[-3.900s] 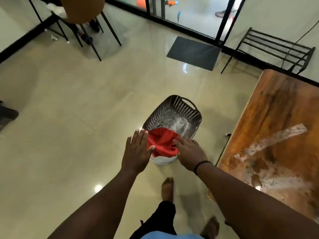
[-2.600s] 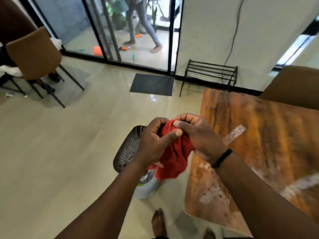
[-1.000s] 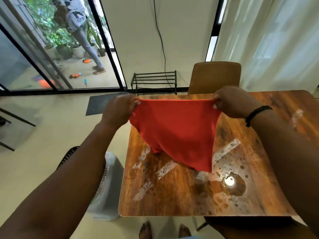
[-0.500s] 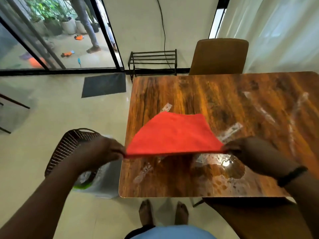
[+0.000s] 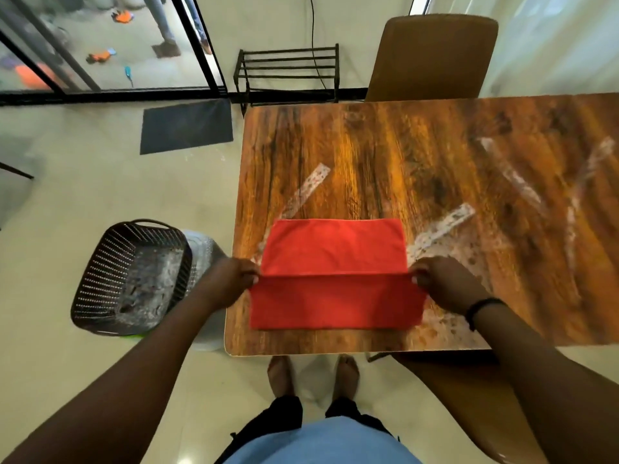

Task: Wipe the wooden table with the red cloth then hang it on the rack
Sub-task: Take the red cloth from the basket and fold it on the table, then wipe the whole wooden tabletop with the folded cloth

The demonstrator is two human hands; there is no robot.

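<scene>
The red cloth [image 5: 335, 276] lies flat near the front left corner of the wooden table [image 5: 435, 155], with one part folded over the other along a horizontal edge. My left hand [image 5: 231, 279] pinches the cloth's left side at that fold. My right hand [image 5: 445, 283], with a black band on the wrist, pinches the right side. White smears and wet marks streak the table top around the cloth. The black metal rack [image 5: 288, 73] stands on the floor against the far wall, beyond the table's left end.
A dark perforated basket [image 5: 130, 279] sits on the floor left of the table, over a pale bin. A brown chair [image 5: 432, 55] stands behind the table and another seat [image 5: 449, 390] at its front right. A dark mat [image 5: 186, 125] lies by the glass door.
The cloth was held stretched in the air above the table; now it rests on the table, folded over itself, and both hands have come down to its sides.
</scene>
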